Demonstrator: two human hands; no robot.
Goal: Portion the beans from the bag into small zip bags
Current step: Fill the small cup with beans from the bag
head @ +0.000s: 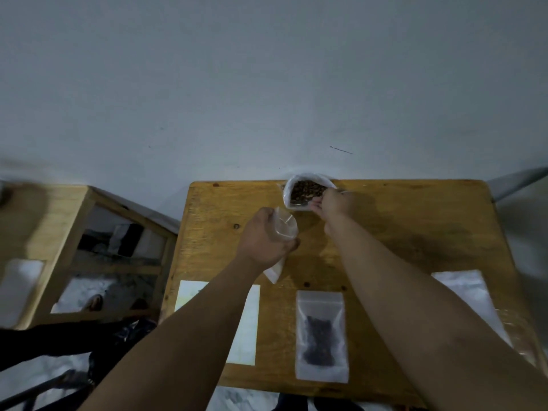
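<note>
One wide-angle camera, worn on the head, looks forward and steeply down at the wooden table (415, 232) against a pale wall (267, 84). The left hand (264, 238) and right hand (336, 204) sit at arm's length, mid-frame.

The bean bag (307, 189) stands at the far edge of the tabletop (415, 232). Near the front lies a filled bag (321, 336), a sheet (250, 330) to its left, spare bags (465, 286) to its right.
</note>
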